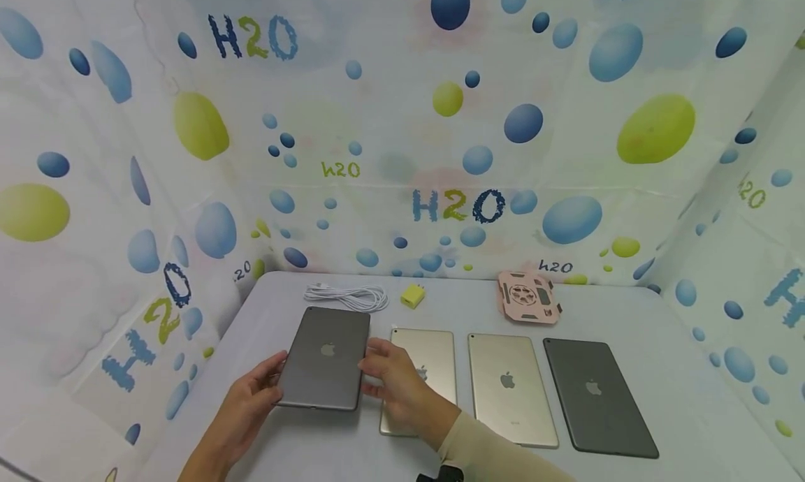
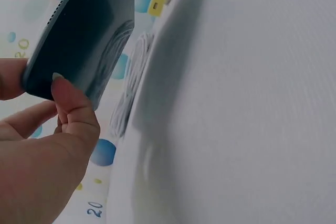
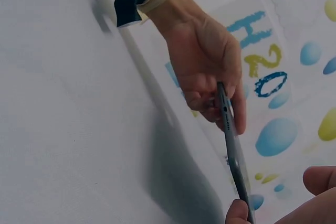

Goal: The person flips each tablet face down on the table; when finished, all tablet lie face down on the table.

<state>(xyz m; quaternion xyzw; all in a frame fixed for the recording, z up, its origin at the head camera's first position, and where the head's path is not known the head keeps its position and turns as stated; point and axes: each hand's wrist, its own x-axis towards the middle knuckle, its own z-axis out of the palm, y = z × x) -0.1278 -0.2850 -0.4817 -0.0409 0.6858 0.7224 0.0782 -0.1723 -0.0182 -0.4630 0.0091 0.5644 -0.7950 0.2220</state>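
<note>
A dark grey tablet (image 1: 323, 377) with an apple logo on its back is held up at the left of the table, casting a shadow beneath. My left hand (image 1: 242, 402) grips its lower left edge between thumb and fingers. At its right edge, my right hand (image 1: 402, 384) pinches the side. Its glossy dark screen (image 2: 79, 40) shows in the left wrist view, reflecting the cable. From the right wrist view the tablet (image 3: 231, 145) appears edge-on, with my left hand (image 3: 205, 61) at one end and the right fingertips at the other.
A gold tablet (image 1: 434, 346) lies partly hidden behind my right hand. Beside it lie another gold tablet (image 1: 509, 412) and a dark grey one (image 1: 597, 419), backs up. Along the back are a coiled white cable (image 1: 355, 298), a yellow charger plug (image 1: 413, 296) and a pink slotted plate (image 1: 528, 314).
</note>
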